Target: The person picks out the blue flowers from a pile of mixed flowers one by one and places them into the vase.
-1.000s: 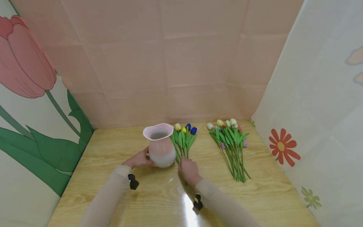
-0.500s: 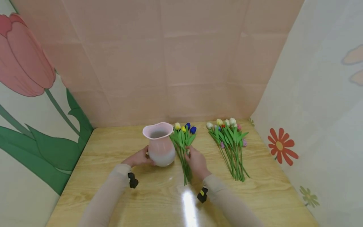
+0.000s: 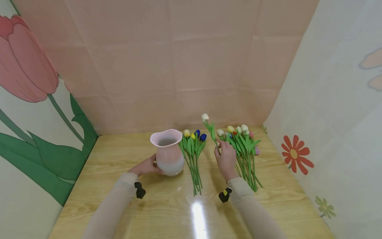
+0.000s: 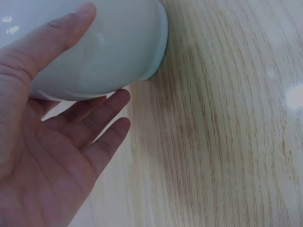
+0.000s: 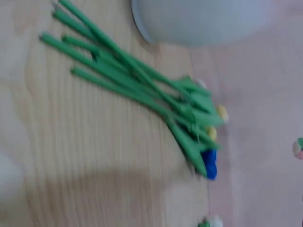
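Your left grip (image 3: 148, 167) held the vase (image 3: 170, 158), without visible flowers, and your right grip (image 3: 225, 160) one white tulip (image 3: 213, 132), two bunches (image 3: 190, 146) waiting.

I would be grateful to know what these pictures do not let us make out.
Bottom inside the vase, head view: hidden by its front wall.
Its mouth, left wrist view: cut off by the edge.
Lower stem of the raised white tulip, head view: hidden by the right hand.
Left hand, head view: fingers partly behind the vase.
Bunch beside the vase, right wrist view: petals blurred.
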The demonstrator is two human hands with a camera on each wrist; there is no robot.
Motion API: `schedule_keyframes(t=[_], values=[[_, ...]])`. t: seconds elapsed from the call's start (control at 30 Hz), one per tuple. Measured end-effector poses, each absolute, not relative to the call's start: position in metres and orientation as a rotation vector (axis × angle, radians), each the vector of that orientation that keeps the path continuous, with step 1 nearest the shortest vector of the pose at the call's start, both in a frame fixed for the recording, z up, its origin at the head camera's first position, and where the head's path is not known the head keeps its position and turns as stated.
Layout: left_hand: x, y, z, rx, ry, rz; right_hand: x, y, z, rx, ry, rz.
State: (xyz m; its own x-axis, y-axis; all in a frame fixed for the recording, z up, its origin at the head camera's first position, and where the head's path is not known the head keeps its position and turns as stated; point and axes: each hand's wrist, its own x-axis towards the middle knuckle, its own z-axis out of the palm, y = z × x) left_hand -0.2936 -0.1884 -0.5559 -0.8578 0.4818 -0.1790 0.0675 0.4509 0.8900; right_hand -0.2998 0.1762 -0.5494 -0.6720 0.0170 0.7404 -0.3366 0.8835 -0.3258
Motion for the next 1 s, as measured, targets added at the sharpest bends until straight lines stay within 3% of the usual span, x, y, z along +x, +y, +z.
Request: schedule_keyframes(t=[0.4,1.0], values=[[-0.293,-0.189,-0.557,0.464,2.284,1.389,-0.323,0.237,-0.57,0.05,-2.327,0.431],[-0.294,-0.187,-0.556,0.437,2.317,1.357,-0.327,0.273,-0.604,-0.071,-2.562,0.422]])
